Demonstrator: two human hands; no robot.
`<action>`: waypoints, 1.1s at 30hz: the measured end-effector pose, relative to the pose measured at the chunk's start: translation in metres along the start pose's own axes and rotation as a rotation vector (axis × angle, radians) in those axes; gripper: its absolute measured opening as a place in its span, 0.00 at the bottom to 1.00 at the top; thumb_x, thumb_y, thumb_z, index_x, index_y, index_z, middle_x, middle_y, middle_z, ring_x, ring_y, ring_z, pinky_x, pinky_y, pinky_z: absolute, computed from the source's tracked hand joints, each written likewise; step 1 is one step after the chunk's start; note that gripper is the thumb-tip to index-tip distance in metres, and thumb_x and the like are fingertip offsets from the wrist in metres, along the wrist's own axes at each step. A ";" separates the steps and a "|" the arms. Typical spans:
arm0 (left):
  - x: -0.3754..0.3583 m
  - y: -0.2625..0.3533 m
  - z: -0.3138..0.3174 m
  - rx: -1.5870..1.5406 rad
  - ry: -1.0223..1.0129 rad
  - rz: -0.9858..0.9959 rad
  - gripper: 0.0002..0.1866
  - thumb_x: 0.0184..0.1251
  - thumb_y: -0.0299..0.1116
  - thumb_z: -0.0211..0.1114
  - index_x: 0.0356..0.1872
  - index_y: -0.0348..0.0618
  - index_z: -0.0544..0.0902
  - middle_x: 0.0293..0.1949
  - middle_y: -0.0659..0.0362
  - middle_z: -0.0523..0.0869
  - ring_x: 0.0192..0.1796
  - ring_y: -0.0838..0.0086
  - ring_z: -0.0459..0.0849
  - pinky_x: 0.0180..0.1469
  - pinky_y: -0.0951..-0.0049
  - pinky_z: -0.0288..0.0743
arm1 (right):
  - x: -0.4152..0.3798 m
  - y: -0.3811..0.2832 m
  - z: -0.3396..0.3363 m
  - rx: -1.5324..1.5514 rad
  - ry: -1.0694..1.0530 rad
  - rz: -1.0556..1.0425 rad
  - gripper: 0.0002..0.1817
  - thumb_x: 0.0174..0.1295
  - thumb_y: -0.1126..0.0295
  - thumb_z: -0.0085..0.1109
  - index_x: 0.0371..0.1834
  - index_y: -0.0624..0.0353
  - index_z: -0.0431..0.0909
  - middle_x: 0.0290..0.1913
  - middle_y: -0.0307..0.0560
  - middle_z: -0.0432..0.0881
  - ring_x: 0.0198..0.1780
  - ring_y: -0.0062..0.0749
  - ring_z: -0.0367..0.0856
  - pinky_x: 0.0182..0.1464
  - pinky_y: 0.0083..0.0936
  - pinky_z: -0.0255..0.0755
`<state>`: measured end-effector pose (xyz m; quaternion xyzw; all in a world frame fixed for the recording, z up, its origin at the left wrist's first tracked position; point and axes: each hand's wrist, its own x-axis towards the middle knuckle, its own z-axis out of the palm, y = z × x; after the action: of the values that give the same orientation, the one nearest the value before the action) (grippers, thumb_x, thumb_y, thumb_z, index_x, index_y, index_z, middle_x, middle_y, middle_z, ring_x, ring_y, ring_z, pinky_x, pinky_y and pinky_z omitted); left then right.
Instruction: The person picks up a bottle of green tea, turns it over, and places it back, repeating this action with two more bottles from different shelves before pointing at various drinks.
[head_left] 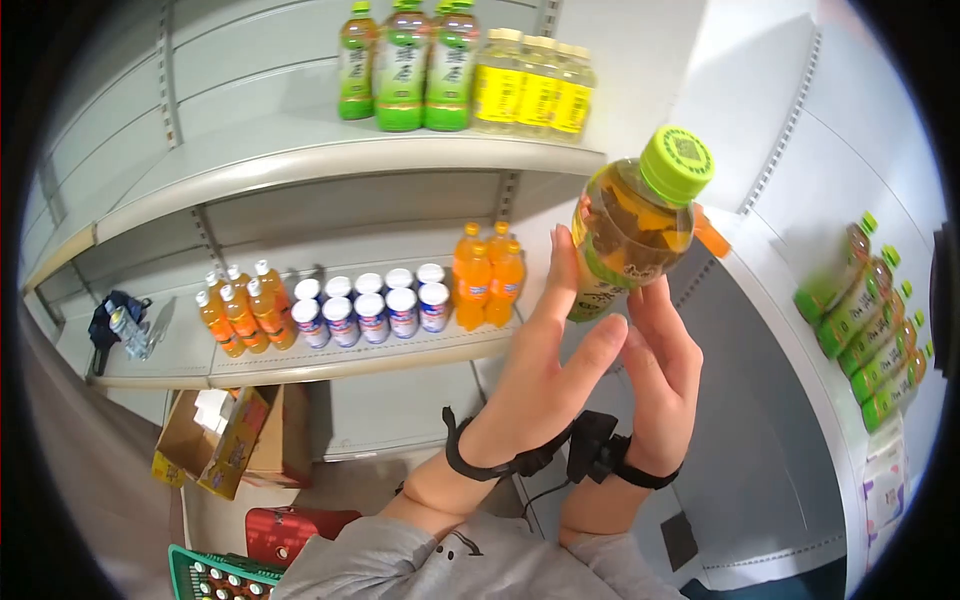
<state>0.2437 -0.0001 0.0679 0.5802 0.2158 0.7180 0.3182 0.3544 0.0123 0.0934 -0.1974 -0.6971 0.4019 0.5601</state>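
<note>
A plastic tea bottle (pixel 640 225) with a bright green cap is raised in front of me, tilted with its cap toward the upper right. It contains brown liquid and carries a green and yellow label. My left hand (pixel 555 375) grips its left side, fingers behind and thumb in front. Against the lower right side press the fingers of my right hand (pixel 665 375), so both hands hold the same bottle. Black straps circle both wrists. Just right of the bottle, something orange (pixel 712 235) is partly hidden.
Ahead, the upper shelf (pixel 300 165) holds green-capped bottles (pixel 403 70) and yellow-labelled bottles (pixel 538 90). Below stand orange drinks (pixel 487 275), white-lidded cans (pixel 370 315) and amber bottles (pixel 245 310). More bottles (pixel 870 325) line the right shelf. Cartons (pixel 235 435) and a green crate (pixel 180 575) sit low left.
</note>
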 end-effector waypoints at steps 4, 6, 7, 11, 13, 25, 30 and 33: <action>0.022 0.024 -0.058 0.062 0.064 0.013 0.38 0.62 0.35 0.52 0.62 0.27 0.37 0.64 0.42 0.48 0.67 0.63 0.47 0.64 0.72 0.43 | 0.040 0.010 0.059 0.096 -0.111 -0.054 0.28 0.54 0.82 0.40 0.61 0.73 0.50 0.60 0.53 0.62 0.58 0.25 0.60 0.57 0.17 0.54; 0.036 0.032 -0.087 0.123 0.103 0.161 0.39 0.62 0.35 0.52 0.62 0.26 0.37 0.64 0.41 0.48 0.67 0.63 0.47 0.64 0.72 0.44 | 0.062 0.011 0.092 0.177 -0.153 -0.052 0.27 0.56 0.82 0.39 0.62 0.73 0.49 0.59 0.52 0.62 0.57 0.24 0.61 0.56 0.17 0.55; 0.041 0.042 -0.102 0.194 0.140 0.109 0.39 0.62 0.35 0.52 0.61 0.25 0.37 0.64 0.41 0.48 0.67 0.63 0.46 0.64 0.72 0.43 | 0.072 0.011 0.107 0.241 -0.182 -0.063 0.27 0.56 0.82 0.39 0.62 0.73 0.49 0.59 0.51 0.63 0.56 0.24 0.61 0.56 0.16 0.55; 0.059 0.062 -0.158 0.169 0.137 0.222 0.40 0.62 0.37 0.53 0.61 0.23 0.37 0.64 0.41 0.46 0.68 0.63 0.42 0.65 0.71 0.41 | 0.103 0.015 0.161 0.416 -0.297 -0.071 0.28 0.57 0.81 0.38 0.63 0.73 0.46 0.57 0.48 0.63 0.57 0.24 0.60 0.56 0.16 0.54; 0.061 0.069 -0.177 0.217 0.158 0.229 0.40 0.62 0.37 0.53 0.61 0.23 0.37 0.64 0.42 0.46 0.68 0.63 0.42 0.65 0.72 0.41 | 0.114 0.022 0.181 0.479 -0.356 -0.110 0.29 0.56 0.80 0.39 0.63 0.73 0.45 0.58 0.49 0.61 0.58 0.24 0.59 0.58 0.17 0.52; 0.118 0.084 -0.231 0.248 0.166 0.219 0.37 0.59 0.33 0.54 0.62 0.27 0.43 0.63 0.46 0.54 0.66 0.67 0.47 0.65 0.72 0.41 | 0.172 0.021 0.233 0.465 -0.279 -0.117 0.24 0.56 0.77 0.40 0.58 0.73 0.56 0.51 0.45 0.68 0.49 0.21 0.65 0.53 0.15 0.57; 0.134 0.087 -0.239 0.182 0.207 0.138 0.28 0.60 0.34 0.53 0.59 0.33 0.57 0.53 0.54 0.68 0.56 0.74 0.63 0.59 0.76 0.54 | 0.202 0.044 0.243 0.373 -0.242 -0.245 0.16 0.57 0.75 0.41 0.48 0.70 0.66 0.32 0.38 0.72 0.33 0.15 0.63 0.36 0.11 0.61; 0.146 0.078 -0.245 0.187 0.255 0.048 0.24 0.60 0.36 0.53 0.56 0.37 0.64 0.50 0.60 0.71 0.53 0.78 0.66 0.57 0.78 0.54 | 0.224 0.060 0.246 0.239 -0.229 -0.104 0.15 0.57 0.73 0.42 0.45 0.71 0.67 0.29 0.36 0.71 0.30 0.14 0.62 0.31 0.12 0.59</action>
<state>-0.0284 0.0632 0.1651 0.5166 0.3064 0.7699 0.2155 0.0465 0.1272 0.1732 -0.0457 -0.7127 0.4722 0.5167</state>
